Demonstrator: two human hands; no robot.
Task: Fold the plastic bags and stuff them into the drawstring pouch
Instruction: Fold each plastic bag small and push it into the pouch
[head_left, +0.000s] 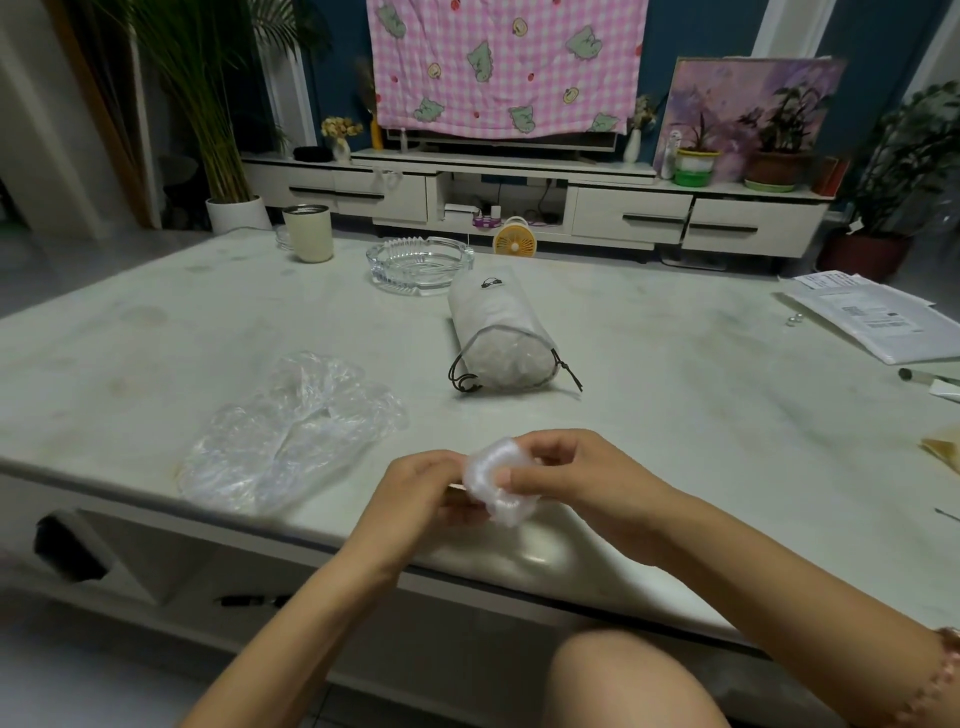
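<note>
Plastic film, clear and scrunched into a small folded wad, sits pinched between the 2 hands just above the near edge of the pale marbled bench. The left hand curls its fingers round the wad's left side. The right hand grips the other side, with its thumb pressed on the front. To the left, a loose heap of clear plastic bags lies spread on the bench, not yet folded. Well beyond the hands, the translucent white drawstring pouch lies on its side with its mouth toward the person and its black cord slack.

The film looks springy, so the wad will likely puff open if either grip eases before it reaches the pouch. The pouch is unheld, and a push from 1 hand could slide it away or squeeze earlier bags back out. The heap lies close to the bench edge and a stray forearm could drag it off.

Crumpled clear plastic shows at the pouch's mouth, and the pouch looks well packed. Nothing shows in the clear glass ashtray behind it. I cannot tell what the cream tumbler holds.
</note>
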